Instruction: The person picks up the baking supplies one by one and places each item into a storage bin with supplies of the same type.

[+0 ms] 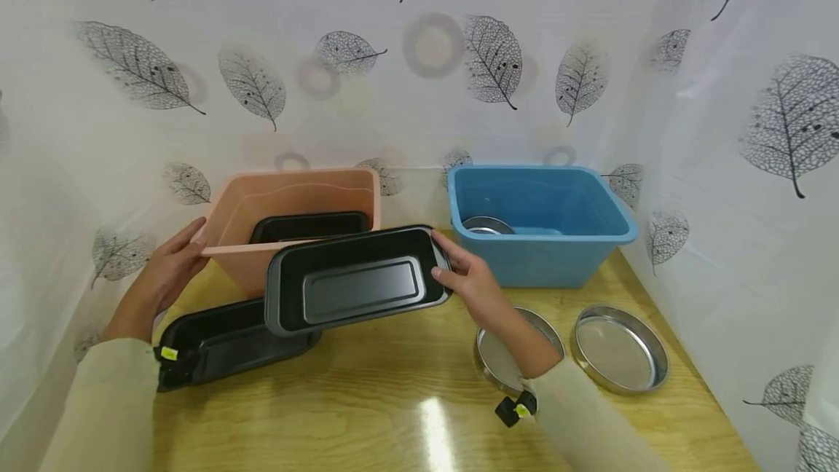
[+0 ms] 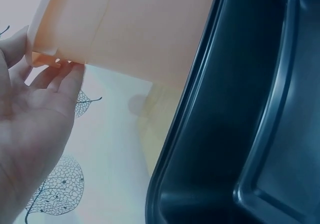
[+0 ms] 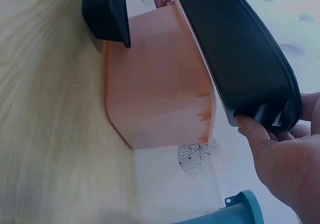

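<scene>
My right hand (image 1: pixel 473 284) pinches the right end of a black loaf pan (image 1: pixel 360 284), thumb on one face and fingers on the other. The pan is held up in front of the pink bin (image 1: pixel 239 261), its hollow side towards me in the head view. At the bin's left end my left hand (image 1: pixel 172 268) grips the rim; the left wrist view shows the fingers (image 2: pixel 67 81) under its lip. Inside the bin lies another dark pan (image 1: pixel 311 226). A second black loaf pan (image 1: pixel 242 355) rests on the table below, partly covered by the raised one.
A blue bin (image 1: pixel 544 261) stands at the back right, with a round metal pan (image 1: pixel 486 225) inside. Two more round pans sit on the wooden table (image 1: pixel 367 414), one partly behind my right forearm, the other round pan (image 1: pixel 620 349) farther right. Leaf-patterned sheeting surrounds the table.
</scene>
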The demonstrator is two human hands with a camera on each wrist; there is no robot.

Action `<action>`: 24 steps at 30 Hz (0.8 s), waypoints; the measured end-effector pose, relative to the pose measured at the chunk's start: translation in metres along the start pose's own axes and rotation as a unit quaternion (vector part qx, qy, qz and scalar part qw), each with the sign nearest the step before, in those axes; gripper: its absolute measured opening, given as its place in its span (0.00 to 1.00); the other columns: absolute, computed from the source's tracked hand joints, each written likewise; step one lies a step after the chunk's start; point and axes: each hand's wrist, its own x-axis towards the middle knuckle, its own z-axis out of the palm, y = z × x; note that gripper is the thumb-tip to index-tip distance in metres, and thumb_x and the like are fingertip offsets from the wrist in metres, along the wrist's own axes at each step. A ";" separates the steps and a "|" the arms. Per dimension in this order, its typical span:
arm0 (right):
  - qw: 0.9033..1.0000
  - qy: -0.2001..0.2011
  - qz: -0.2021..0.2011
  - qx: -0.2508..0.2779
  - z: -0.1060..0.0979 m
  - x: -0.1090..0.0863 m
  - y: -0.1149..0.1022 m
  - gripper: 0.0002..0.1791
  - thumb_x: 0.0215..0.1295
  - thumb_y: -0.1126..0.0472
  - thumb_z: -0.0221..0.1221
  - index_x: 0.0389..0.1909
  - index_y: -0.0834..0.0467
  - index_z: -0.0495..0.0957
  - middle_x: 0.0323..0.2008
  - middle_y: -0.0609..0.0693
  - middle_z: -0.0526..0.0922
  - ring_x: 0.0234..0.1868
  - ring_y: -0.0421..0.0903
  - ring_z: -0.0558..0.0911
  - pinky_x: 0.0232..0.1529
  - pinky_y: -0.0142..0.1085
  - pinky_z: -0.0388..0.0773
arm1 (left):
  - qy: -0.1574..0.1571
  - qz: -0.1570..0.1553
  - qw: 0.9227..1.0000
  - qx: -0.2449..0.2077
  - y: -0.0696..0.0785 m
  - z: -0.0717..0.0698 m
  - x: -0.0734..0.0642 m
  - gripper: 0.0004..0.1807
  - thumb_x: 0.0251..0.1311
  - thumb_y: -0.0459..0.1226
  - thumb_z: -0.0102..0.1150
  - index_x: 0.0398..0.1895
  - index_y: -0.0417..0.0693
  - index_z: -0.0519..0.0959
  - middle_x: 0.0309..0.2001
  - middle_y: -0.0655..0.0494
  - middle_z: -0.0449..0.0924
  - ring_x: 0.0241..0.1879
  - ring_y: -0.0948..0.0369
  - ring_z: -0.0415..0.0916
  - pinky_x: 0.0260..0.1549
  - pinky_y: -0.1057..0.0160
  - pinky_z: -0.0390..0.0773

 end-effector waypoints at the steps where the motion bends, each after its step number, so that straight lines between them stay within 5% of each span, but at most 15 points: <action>1: 1.000 0.003 -0.001 0.002 -0.001 0.002 -0.001 0.37 0.71 0.72 0.55 0.79 0.55 0.57 0.80 0.52 0.52 0.75 0.55 0.63 0.59 0.26 0.76 | 0.004 0.002 1.000 -0.005 -0.001 0.001 0.000 0.39 0.79 0.45 0.44 0.82 0.60 0.36 0.82 0.58 0.23 0.80 0.50 0.25 0.73 0.64 0.43; 14: 1.000 0.024 0.001 0.019 0.009 0.047 -0.020 0.37 0.73 0.68 0.55 0.79 0.45 0.57 0.78 0.47 0.58 0.74 0.49 0.66 0.58 0.34 0.80 | 0.024 0.038 0.998 -0.048 -0.002 0.003 0.000 0.38 0.78 0.43 0.45 0.82 0.58 0.38 0.82 0.57 0.26 0.80 0.51 0.27 0.71 0.66 0.46; 24: 0.999 0.027 -0.005 0.034 0.034 0.098 -0.032 0.37 0.75 0.69 0.54 0.79 0.44 0.55 0.78 0.51 0.59 0.72 0.51 0.70 0.64 0.51 0.77 | 0.025 0.023 0.999 -0.040 -0.002 0.004 -0.001 0.39 0.78 0.45 0.45 0.82 0.60 0.37 0.82 0.59 0.24 0.80 0.52 0.25 0.73 0.64 0.42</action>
